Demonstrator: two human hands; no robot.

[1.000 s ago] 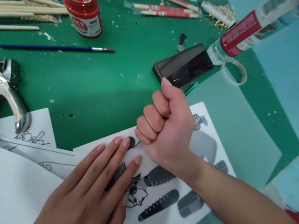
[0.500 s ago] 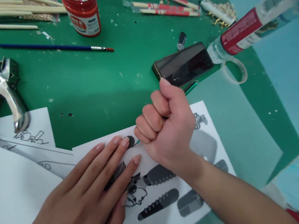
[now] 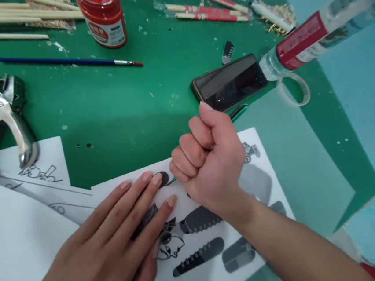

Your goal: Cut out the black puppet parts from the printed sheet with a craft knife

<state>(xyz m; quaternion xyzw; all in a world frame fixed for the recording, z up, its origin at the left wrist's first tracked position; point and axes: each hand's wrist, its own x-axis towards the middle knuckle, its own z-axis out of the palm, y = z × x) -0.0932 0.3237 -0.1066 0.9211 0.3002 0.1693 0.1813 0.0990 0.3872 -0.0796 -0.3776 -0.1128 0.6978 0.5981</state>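
Observation:
My left hand [image 3: 111, 240] lies flat with fingers stretched out on a white printed sheet [image 3: 206, 262] of grey and black shapes. My right hand [image 3: 211, 160] is a fist wrapped round a thin green tool [image 3: 238, 111]. The tool's upper end sticks out past my thumb, and its tip [image 3: 173, 180] meets the paper beside a dark oval [image 3: 165, 178] at my left fingertips.
On the green cutting mat [image 3: 121, 107] lie a dark phone [image 3: 230, 82], a metal hole punch [image 3: 2, 123], a blue paintbrush [image 3: 67, 62], a red paint jar [image 3: 104, 16], wooden sticks [image 3: 13, 16], chopstick packets [image 3: 208, 12], a tape ring [image 3: 293, 89] and a tilted bottle [image 3: 316, 35].
My right fist has shifted very slightly over the paper. My left hand stays pressed flat in place.

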